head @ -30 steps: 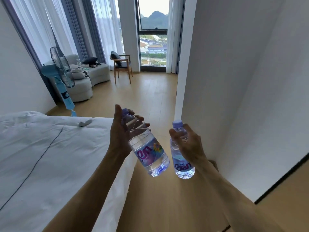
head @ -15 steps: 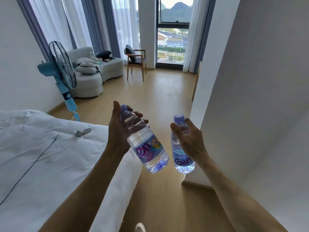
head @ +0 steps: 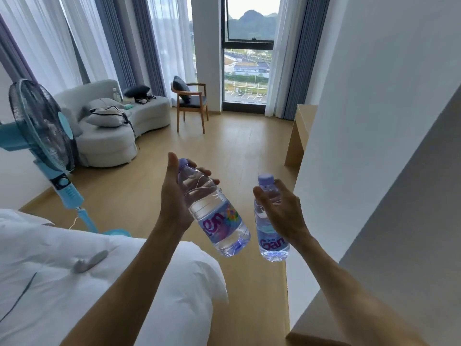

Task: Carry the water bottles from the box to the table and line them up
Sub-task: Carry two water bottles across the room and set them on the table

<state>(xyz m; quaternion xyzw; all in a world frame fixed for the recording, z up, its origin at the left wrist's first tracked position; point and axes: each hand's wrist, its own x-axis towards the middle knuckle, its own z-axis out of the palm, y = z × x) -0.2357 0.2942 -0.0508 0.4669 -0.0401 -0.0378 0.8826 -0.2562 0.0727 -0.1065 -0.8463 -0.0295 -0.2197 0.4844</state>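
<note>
I carry two clear water bottles with purple caps and purple-blue labels in front of me above the wooden floor. My left hand [head: 174, 196] grips the upper half of the left bottle [head: 217, 221], which tilts with its cap up and to the left. My right hand [head: 282, 211] grips the neck and shoulder of the right bottle [head: 273, 243], which hangs almost upright. A wooden table [head: 299, 131] shows partly behind the wall corner on the right. No box is in view.
A white bed [head: 74, 283] fills the lower left. A blue standing fan [head: 42, 136] is beside it. A grey sofa [head: 112, 136] and a wooden chair [head: 192, 106] stand by the windows. A white wall [head: 361, 146] closes the right side.
The view has moved forward along the bed toward the window. The wooden table has come into sight past the wall corner. Both hands still hold their bottles the same way.
</note>
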